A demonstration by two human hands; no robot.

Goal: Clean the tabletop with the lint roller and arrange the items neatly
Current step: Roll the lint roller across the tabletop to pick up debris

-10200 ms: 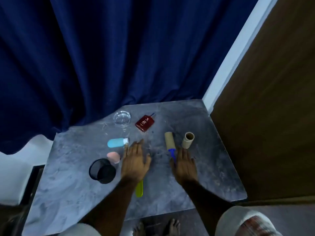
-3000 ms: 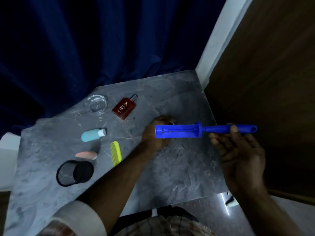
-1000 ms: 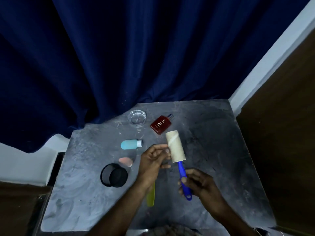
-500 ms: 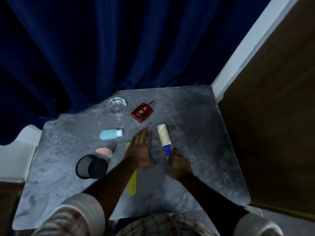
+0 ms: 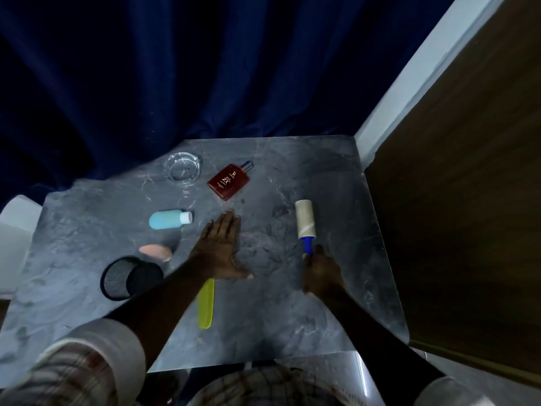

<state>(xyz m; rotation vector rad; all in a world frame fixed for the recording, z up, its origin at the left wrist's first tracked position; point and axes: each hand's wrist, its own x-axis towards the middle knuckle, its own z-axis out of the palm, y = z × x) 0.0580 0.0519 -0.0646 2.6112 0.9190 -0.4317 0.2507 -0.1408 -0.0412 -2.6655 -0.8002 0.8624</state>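
Right hand [image 5: 322, 271] grip wraps the blue handle of the beige paper lint roller [image 5: 305, 219] lying on the grey marble desk [image 5: 292, 317], left hand [image 5: 221, 250] flat, fingers spread wide.

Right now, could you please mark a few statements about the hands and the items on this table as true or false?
1. The right hand grips the lint roller by its blue handle. True.
2. The left hand holds the comb. False: the hand lies flat on the tabletop with its fingers straight, and the comb lies ungripped near the forearm.
3. The blue bottle stands upright. False: it lies on its side.
4. The black mesh cup lies tipped on its side. True.
5. The lint roller's paper roll rests on the red perfume bottle. False: the two are apart.
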